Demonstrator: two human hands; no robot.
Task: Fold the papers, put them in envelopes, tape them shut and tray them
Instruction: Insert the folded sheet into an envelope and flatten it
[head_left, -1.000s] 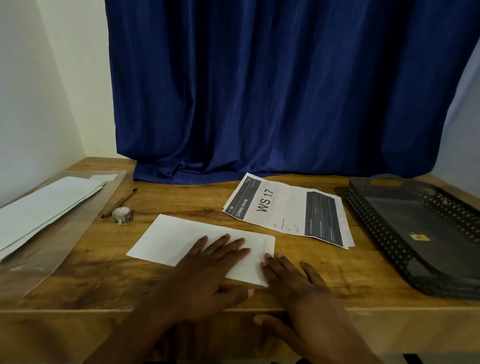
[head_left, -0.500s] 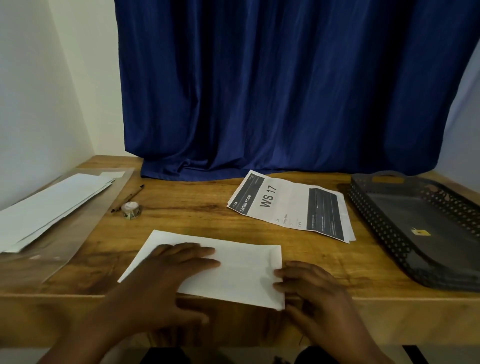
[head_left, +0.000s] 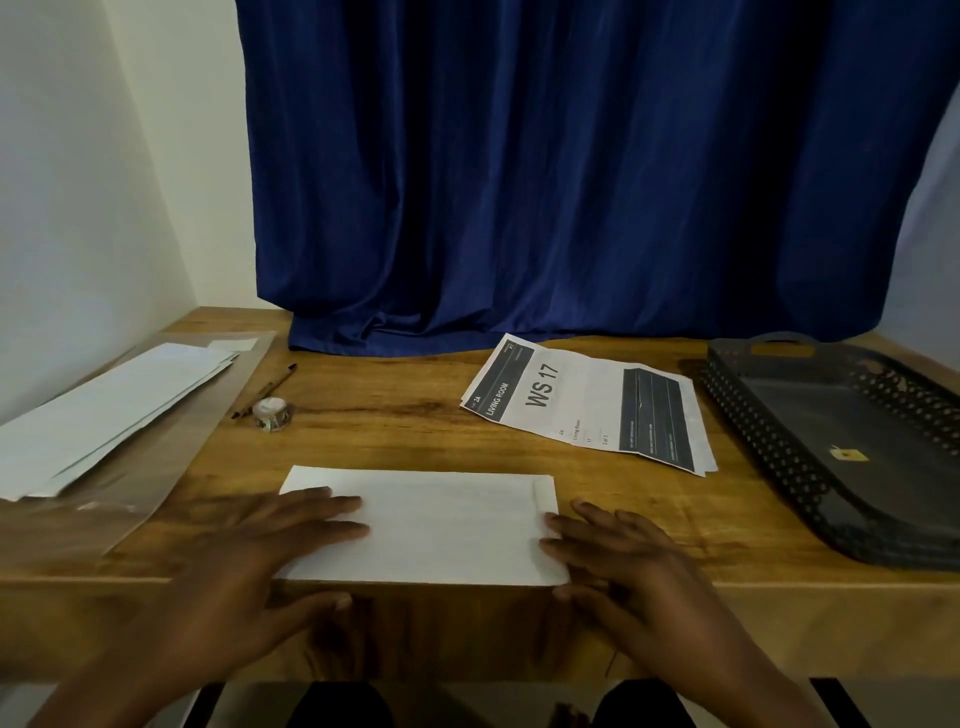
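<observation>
A folded white paper (head_left: 447, 525) lies flat at the wooden table's front edge. My left hand (head_left: 260, 561) rests on its left end with straight fingers. My right hand (head_left: 628, 556) touches its right end, fingertips on the paper's edge. A printed sheet stack reading "WS 17" (head_left: 587, 405) lies behind it to the right. White envelopes (head_left: 104, 415) are piled at the far left on a clear plastic sleeve. A small roll of tape (head_left: 271, 411) sits beside a pen (head_left: 267, 388). The dark perforated tray (head_left: 810, 415) stands at the right.
A blue curtain (head_left: 545, 182) hangs behind the table and drapes onto its back edge. A white wall closes the left side. The table's front edge (head_left: 467, 587) runs just under the folded paper.
The folded paper has been turned square to the table's front edge and pulled closer to it. My left hand slid toward its left end; my right hand stays at its right end.
</observation>
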